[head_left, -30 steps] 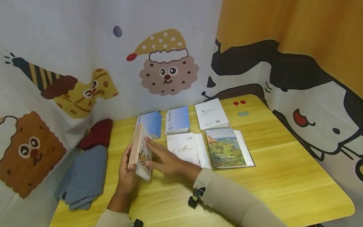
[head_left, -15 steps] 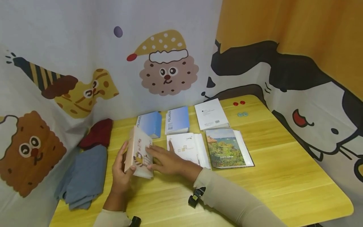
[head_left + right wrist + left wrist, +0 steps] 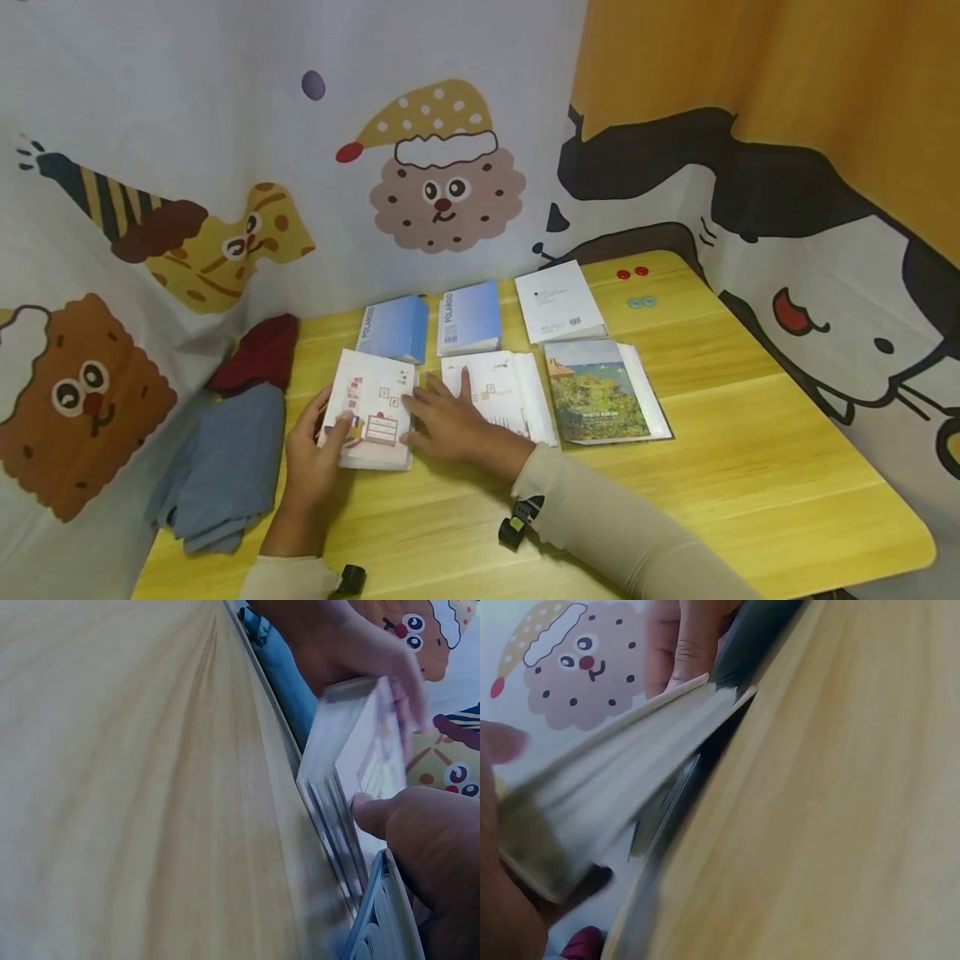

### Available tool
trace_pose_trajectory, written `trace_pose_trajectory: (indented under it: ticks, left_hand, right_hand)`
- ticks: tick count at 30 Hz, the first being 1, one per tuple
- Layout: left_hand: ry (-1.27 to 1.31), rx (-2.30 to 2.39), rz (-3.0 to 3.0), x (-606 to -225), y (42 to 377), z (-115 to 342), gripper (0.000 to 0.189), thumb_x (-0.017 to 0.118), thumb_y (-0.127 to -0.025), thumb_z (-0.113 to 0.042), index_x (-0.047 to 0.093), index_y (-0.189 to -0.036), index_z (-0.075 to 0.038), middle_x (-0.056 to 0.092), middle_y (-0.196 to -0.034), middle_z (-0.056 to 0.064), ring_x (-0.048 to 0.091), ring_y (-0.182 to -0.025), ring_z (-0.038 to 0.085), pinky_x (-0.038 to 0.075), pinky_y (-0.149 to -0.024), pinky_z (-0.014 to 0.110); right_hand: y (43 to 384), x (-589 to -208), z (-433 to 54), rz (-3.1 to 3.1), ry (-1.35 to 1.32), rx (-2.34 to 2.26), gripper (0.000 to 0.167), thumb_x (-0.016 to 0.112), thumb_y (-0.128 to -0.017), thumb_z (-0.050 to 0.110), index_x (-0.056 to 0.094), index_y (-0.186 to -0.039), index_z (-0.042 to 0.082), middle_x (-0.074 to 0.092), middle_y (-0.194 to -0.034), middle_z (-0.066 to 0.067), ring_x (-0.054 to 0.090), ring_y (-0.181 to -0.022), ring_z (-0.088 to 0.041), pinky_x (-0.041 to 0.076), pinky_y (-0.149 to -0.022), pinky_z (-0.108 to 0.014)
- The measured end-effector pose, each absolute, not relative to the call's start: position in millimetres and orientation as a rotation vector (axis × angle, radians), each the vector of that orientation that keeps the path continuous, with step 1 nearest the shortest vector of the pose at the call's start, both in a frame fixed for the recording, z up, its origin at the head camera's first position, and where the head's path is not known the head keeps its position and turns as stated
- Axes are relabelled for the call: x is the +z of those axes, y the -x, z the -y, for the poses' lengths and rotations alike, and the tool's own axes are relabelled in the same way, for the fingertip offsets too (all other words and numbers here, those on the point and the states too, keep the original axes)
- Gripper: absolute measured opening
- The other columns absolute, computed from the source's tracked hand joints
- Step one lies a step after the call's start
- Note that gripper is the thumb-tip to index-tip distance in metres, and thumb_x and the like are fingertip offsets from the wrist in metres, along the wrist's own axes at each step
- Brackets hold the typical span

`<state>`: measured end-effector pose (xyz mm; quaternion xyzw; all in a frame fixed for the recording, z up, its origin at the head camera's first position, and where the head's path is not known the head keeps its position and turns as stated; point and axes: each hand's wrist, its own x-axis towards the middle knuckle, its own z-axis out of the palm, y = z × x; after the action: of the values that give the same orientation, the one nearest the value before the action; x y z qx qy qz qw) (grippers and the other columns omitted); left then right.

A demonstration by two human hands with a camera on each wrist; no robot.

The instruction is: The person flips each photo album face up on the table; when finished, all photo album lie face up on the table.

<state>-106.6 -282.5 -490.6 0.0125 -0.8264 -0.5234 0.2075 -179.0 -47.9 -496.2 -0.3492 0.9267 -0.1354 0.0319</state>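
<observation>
My left hand [image 3: 315, 446] grips a white photo album [image 3: 372, 408] by its left side, thumb on the cover printed with a cartoon room and a dresser. Its fingers go behind the album. My right hand [image 3: 450, 417] touches the album's right edge with thumb and fingertips, one finger raised. In the left wrist view the album [image 3: 607, 780] is tilted, its page edges fanned. The right wrist view shows the right thumb [image 3: 375, 814] against its cover. A similar white album [image 3: 480, 383] lies partly under my right hand.
Two blue albums [image 3: 468, 317] and a white one [image 3: 558, 302] lie at the back. A landscape-covered photo album [image 3: 600, 392] lies right of my hand. Folded blue cloth [image 3: 225, 467] and dark red cloth [image 3: 258, 354] sit left. Red buttons [image 3: 632, 272] and teal ones [image 3: 641, 302] lie back right.
The held album has turned from nearly upright, spine showing, to lying flatter with its cover facing up. My left hand shifted left, thumb moving onto the cover. The right hand stayed at its right side.
</observation>
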Motion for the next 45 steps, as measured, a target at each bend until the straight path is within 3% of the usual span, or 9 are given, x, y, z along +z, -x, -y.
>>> trace_pose_trajectory:
  ticks: [2,6,8,11,14,15,26,38,45]
  left_hand:
    - [-0.147,-1.393,2.384,-490.8,108.4,281.2,0.058,0.072,-0.104,-0.008,0.055,-0.158,0.000,0.067,-0.145,0.031,0.069,-0.110,0.000,0.053,-0.078,0.004]
    - [-0.236,-1.287,2.476,-492.2,111.9,280.2,0.059,0.077,-0.101,-0.011,0.057,-0.154,0.004,0.065,-0.147,0.033,0.078,-0.111,0.037,0.051,-0.072,0.003]
    - [-0.239,-1.219,2.493,-492.6,113.1,280.1,0.058,0.079,-0.099,-0.011,0.060,-0.151,0.006,0.062,-0.151,0.031,0.076,-0.117,0.047,0.054,-0.077,0.008]
    - [-0.229,-1.117,2.497,-493.1,114.1,279.5,0.055,0.082,-0.095,-0.008,0.065,-0.145,0.006,0.064,-0.149,0.030,0.073,-0.122,0.050,0.064,-0.092,0.031]
    - [-0.204,-1.048,2.486,-492.5,114.0,278.1,0.051,0.084,-0.092,-0.004,0.068,-0.139,0.008,0.065,-0.145,0.031,0.071,-0.124,0.051,0.061,-0.100,0.060]
    - [-0.194,-1.038,2.480,-492.4,113.9,277.9,0.049,0.084,-0.091,-0.003,0.069,-0.137,0.009,0.066,-0.143,0.032,0.070,-0.124,0.052,0.060,-0.100,0.063]
    - [-0.170,-0.928,2.477,-494.1,113.6,278.0,0.043,0.088,-0.088,-0.005,0.074,-0.126,0.010,0.069,-0.134,0.031,0.075,-0.110,0.050,0.063,-0.091,0.060]
    - [-0.164,-0.935,2.563,-493.1,112.1,277.3,0.046,0.085,-0.091,-0.006,0.071,-0.131,0.013,0.063,-0.141,0.034,0.063,-0.129,0.053,0.053,-0.109,0.066]
    - [-0.254,-0.992,2.771,-490.6,114.8,284.2,0.063,0.074,-0.104,-0.018,0.052,-0.156,0.010,0.045,-0.160,0.039,0.045,-0.149,0.058,0.036,-0.127,0.069]
  right_hand:
    - [179.0,-496.7,47.7,-2.851,1.070,-0.408,0.067,0.051,-0.110,0.063,0.045,-0.168,0.029,0.046,-0.174,-0.003,0.025,-0.170,-0.032,0.007,-0.129,-0.083]
    - [179.3,-497.2,47.8,-2.863,1.061,-0.385,0.067,0.051,-0.110,0.063,0.048,-0.166,0.028,0.046,-0.174,-0.004,0.026,-0.170,-0.032,0.008,-0.129,-0.082]
    - [179.4,-496.8,47.7,-2.870,1.053,-0.375,0.067,0.051,-0.110,0.063,0.048,-0.166,0.027,0.045,-0.174,-0.004,0.026,-0.170,-0.032,0.009,-0.130,-0.082]
    - [180.2,-497.0,47.5,-2.874,1.049,-0.364,0.068,0.050,-0.110,0.064,0.047,-0.167,0.027,0.044,-0.175,-0.004,0.025,-0.170,-0.031,0.008,-0.130,-0.081]
    - [180.8,-498.0,47.6,-2.869,1.051,-0.368,0.068,0.049,-0.110,0.064,0.046,-0.167,0.027,0.044,-0.175,-0.004,0.024,-0.170,-0.031,0.008,-0.130,-0.081]
    - [181.1,-498.3,47.5,-2.868,1.051,-0.374,0.068,0.049,-0.110,0.064,0.046,-0.167,0.027,0.043,-0.175,-0.005,0.024,-0.171,-0.031,0.007,-0.130,-0.081]
    - [180.3,-499.8,48.1,-2.864,1.045,-0.420,0.066,0.049,-0.112,0.059,0.046,-0.167,0.024,0.043,-0.175,-0.007,0.024,-0.170,-0.033,0.005,-0.130,-0.082]
    - [181.3,-502.1,47.4,-2.892,1.063,-0.412,0.064,0.048,-0.112,0.060,0.050,-0.165,0.025,0.046,-0.173,-0.008,0.028,-0.169,-0.032,0.009,-0.130,-0.082]
    - [180.5,-500.5,48.4,-2.893,1.071,-0.418,0.063,0.051,-0.111,0.059,0.052,-0.164,0.024,0.047,-0.173,-0.009,0.029,-0.169,-0.033,0.009,-0.129,-0.083]
